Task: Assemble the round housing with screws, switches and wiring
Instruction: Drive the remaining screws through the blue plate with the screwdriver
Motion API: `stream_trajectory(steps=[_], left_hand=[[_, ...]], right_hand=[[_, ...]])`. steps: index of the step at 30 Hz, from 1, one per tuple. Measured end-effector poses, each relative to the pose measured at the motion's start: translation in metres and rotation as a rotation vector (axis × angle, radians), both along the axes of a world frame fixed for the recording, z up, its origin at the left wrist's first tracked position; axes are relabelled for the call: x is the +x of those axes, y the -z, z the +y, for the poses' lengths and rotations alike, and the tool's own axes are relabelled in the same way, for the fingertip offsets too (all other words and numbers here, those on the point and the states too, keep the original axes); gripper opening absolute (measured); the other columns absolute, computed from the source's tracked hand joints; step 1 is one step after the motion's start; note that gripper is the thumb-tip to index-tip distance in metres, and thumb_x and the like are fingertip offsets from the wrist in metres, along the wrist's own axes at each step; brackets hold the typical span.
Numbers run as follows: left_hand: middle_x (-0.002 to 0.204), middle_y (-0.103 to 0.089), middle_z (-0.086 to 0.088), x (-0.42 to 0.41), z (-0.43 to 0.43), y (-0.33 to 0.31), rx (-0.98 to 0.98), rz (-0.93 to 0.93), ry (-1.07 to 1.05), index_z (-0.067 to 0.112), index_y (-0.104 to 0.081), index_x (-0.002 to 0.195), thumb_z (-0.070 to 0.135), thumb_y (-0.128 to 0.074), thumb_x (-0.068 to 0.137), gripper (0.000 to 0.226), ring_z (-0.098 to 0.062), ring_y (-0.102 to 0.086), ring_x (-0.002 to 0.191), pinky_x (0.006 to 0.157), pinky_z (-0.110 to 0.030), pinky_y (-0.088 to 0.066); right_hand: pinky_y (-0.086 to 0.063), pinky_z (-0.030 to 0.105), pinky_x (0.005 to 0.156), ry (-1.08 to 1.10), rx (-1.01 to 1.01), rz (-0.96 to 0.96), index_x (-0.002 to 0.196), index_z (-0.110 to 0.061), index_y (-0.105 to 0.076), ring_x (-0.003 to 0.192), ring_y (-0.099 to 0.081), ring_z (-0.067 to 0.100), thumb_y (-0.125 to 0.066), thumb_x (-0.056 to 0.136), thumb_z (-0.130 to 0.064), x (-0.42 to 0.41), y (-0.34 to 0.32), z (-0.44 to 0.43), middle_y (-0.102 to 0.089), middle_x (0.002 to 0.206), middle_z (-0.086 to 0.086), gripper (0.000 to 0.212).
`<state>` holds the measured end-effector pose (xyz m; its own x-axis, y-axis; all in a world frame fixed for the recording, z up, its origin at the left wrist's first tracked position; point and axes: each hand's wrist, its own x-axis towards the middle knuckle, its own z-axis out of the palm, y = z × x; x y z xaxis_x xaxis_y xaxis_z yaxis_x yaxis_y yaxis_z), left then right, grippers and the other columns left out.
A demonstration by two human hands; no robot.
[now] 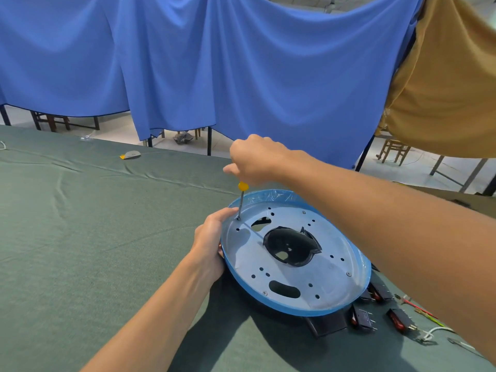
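The housing (295, 310) lies open side up on the counter (80, 224), right of centre in front of the person. The right hand (257, 159) has its grip clenched round the yellow handle of a screwdriver (241, 200). The tool stands nearly upright, with its tip on a screw (238, 218) at about 10 o'clock on the plate. The left hand (212, 237) grips the rim at 9 o'clock, its thumb just beside the shaft.

From where I stand, that thumb looks like the main worry. If the tip cams out of the screw head, it would skid toward the thumb or scratch the plate. The shaft leans a little, so the screw could go in crooked and bind. A black part shows under the housing at 5 o'clock, so I suspect it does not sit flat. If so, hard downward pressure at 10 o'clock might rock it. The switches (362, 316) and wires (421, 311) lie loose at 4 o'clock under the right forearm, and a sweep of that arm could knock them off the counter.
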<state>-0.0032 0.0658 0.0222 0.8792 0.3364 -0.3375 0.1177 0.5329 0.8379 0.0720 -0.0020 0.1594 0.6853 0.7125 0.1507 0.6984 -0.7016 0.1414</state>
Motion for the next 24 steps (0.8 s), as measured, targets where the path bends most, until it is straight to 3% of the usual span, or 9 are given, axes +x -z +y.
stream_trajectory(steps=[2, 4, 7, 9, 12, 15, 18, 20, 24], left_hand=[[0.113, -0.069, -0.021, 0.0, 0.0, 0.0, 0.0, -0.004, 0.0, 0.006, -0.065, 0.119, 0.031, -0.07, 0.076, 0.049, -0.041, -0.064, 0.109, 0.1, -0.058, -0.047], [0.114, -0.069, -0.02, 0.001, 0.0, -0.001, 0.0, -0.004, 0.005, 0.007, -0.065, 0.12, 0.031, -0.07, 0.076, 0.051, -0.041, -0.064, 0.11, 0.1, -0.058, -0.047], [0.113, -0.069, -0.02, 0.001, 0.0, 0.0, 0.003, 0.0, 0.004, 0.007, -0.065, 0.119, 0.032, -0.071, 0.076, 0.051, -0.041, -0.064, 0.109, 0.099, -0.058, -0.048], [0.113, -0.07, -0.02, 0.001, 0.0, 0.0, 0.005, 0.004, 0.002, 0.007, -0.065, 0.119, 0.032, -0.071, 0.076, 0.051, -0.04, -0.065, 0.108, 0.098, -0.058, -0.048], [0.111, -0.07, -0.02, 0.0, 0.001, 0.001, 0.009, 0.008, 0.001, 0.007, -0.065, 0.119, 0.033, -0.071, 0.075, 0.051, -0.04, -0.065, 0.107, 0.098, -0.058, -0.048], [0.111, -0.07, -0.02, 0.001, 0.001, 0.001, 0.018, 0.0, -0.004, 0.007, -0.065, 0.119, 0.032, -0.071, 0.076, 0.05, -0.04, -0.065, 0.107, 0.098, -0.058, -0.049], [0.111, -0.07, -0.02, 0.0, 0.0, 0.0, 0.023, -0.003, -0.001, 0.007, -0.065, 0.119, 0.032, -0.071, 0.076, 0.05, -0.04, -0.066, 0.106, 0.097, -0.058, -0.049], [0.111, -0.071, -0.02, -0.001, 0.0, 0.0, 0.027, -0.001, -0.001, 0.007, -0.066, 0.118, 0.032, -0.071, 0.076, 0.05, -0.04, -0.065, 0.107, 0.098, -0.058, -0.048], [0.111, -0.07, -0.02, -0.001, 0.0, 0.0, 0.034, -0.008, 0.002, 0.005, -0.067, 0.117, 0.032, -0.07, 0.076, 0.049, -0.041, -0.065, 0.108, 0.1, -0.058, -0.047]], right_hand=[[-0.039, 0.027, 0.054, -0.004, -0.069, 0.13, 0.086, -0.017, -0.051, 0.058, -0.051, 0.017, -0.06, 0.088, -0.045, -0.003, -0.011, 0.003, -0.052, 0.077, 0.001, 0.029], [-0.041, 0.02, 0.046, -0.004, -0.111, 0.215, 0.102, -0.011, -0.058, 0.049, -0.057, 0.017, -0.063, 0.085, -0.031, -0.006, -0.019, 0.004, -0.058, 0.069, 0.0, 0.027], [-0.038, 0.025, 0.049, -0.052, -0.035, 0.081, 0.08, -0.012, -0.056, 0.057, -0.053, 0.026, -0.059, 0.084, -0.014, -0.004, -0.012, 0.004, -0.051, 0.069, 0.006, 0.005], [-0.036, 0.031, 0.054, -0.039, 0.029, 0.022, 0.066, -0.014, -0.038, 0.057, -0.042, 0.024, -0.055, 0.092, -0.021, -0.002, -0.003, 0.003, -0.039, 0.072, 0.005, 0.031], [-0.039, 0.03, 0.056, 0.009, -0.05, 0.038, 0.076, -0.015, -0.046, 0.058, -0.048, 0.019, -0.05, 0.096, -0.038, -0.004, -0.007, 0.003, -0.047, 0.078, 0.005, 0.031], [-0.038, 0.023, 0.048, -0.016, -0.103, 0.169, 0.109, -0.007, -0.059, 0.058, -0.054, 0.02, -0.05, 0.088, -0.018, -0.008, -0.017, 0.005, -0.063, 0.089, 0.013, 0.025], [-0.037, 0.029, 0.055, -0.018, 0.015, 0.067, 0.09, -0.013, -0.053, 0.07, -0.048, 0.021, -0.052, 0.088, -0.017, -0.012, -0.008, 0.002, -0.048, 0.089, 0.007, 0.004], [-0.028, 0.029, 0.051, 0.047, 0.025, -0.007, 0.072, -0.018, -0.038, 0.063, -0.039, 0.018, -0.05, 0.092, -0.023, -0.012, -0.001, 0.003, -0.038, 0.078, 0.002, 0.024], [-0.035, 0.023, 0.047, 0.054, -0.083, 0.162, 0.099, -0.015, -0.051, 0.057, -0.051, 0.018, -0.051, 0.087, -0.023, -0.014, -0.015, 0.003, -0.053, 0.079, 0.005, 0.014]])
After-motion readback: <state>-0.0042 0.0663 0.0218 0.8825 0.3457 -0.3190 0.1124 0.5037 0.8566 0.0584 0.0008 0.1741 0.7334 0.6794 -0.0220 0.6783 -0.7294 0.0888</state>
